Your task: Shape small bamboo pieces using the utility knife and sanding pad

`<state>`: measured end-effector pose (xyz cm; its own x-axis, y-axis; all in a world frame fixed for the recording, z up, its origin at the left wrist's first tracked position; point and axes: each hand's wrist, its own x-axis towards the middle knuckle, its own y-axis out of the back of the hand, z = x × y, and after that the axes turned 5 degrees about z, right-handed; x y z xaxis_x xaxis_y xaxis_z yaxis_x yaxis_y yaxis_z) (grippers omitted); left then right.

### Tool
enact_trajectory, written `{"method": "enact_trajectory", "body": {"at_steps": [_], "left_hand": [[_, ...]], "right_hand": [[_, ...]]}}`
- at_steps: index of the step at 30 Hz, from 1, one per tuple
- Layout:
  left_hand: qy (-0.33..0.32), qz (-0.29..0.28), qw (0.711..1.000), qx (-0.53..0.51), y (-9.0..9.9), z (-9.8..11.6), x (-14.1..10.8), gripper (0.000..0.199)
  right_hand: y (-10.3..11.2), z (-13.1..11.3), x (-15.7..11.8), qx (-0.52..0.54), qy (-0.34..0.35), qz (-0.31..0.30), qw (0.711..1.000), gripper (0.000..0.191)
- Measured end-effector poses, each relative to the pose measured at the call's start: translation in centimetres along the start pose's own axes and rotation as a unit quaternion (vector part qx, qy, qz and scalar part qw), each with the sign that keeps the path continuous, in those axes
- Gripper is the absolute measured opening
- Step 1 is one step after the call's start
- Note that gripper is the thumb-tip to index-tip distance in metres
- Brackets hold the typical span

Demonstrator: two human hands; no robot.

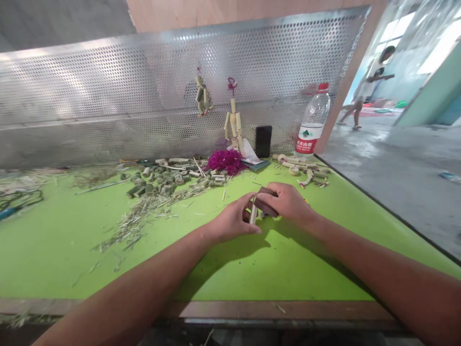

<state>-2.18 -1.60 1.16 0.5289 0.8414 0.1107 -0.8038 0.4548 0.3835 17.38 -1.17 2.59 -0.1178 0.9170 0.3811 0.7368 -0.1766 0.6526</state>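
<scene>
Near the middle of the green table (144,269), my left hand (236,218) has its fingers closed around a short pale bamboo piece (253,214), which stands nearly upright. My right hand (286,199) grips a dark brown block (266,201) against the top of that piece. Part of the block is covered by my fingers. Behind my hands lie a magenta string bundle (227,162) and many cut bamboo pieces (162,177). A jointed bamboo figure (234,122) hangs on the perforated metal panel, with a second, greener figure (202,95) to its left.
A water bottle (309,122) and a black phone (263,141) stand at the back. Bamboo parts (306,168) lie back right, shavings (126,226) left of centre, and a blue-handled tool (9,211) far left. Beyond the table, a person (370,81) walks at right.
</scene>
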Motion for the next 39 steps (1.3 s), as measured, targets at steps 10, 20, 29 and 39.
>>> {"method": "enact_trajectory", "body": {"at_steps": [10, 20, 29, 39], "left_hand": [[-0.004, -0.005, 1.000, -0.006, 0.06, -0.21, 0.04, 0.089], [-0.005, -0.006, 1.000, 0.004, -0.08, -0.69, 0.13, 0.091], [0.013, -0.004, 1.000, 0.001, 0.03, 0.11, -0.19, 0.089], [0.009, 0.004, 1.000, 0.003, -0.01, -0.49, 0.00, 0.091]], "right_hand": [[-0.16, 0.15, 0.03, 0.015, -0.008, -0.018, 1.000, 0.031], [-0.24, -0.26, -0.32, 0.014, -0.006, -0.025, 1.000, 0.031], [-0.27, -0.26, -0.29, 0.000, -0.006, -0.014, 1.000, 0.031], [-0.26, 0.00, -0.06, 0.007, -0.019, -0.028, 0.999, 0.031]]}}
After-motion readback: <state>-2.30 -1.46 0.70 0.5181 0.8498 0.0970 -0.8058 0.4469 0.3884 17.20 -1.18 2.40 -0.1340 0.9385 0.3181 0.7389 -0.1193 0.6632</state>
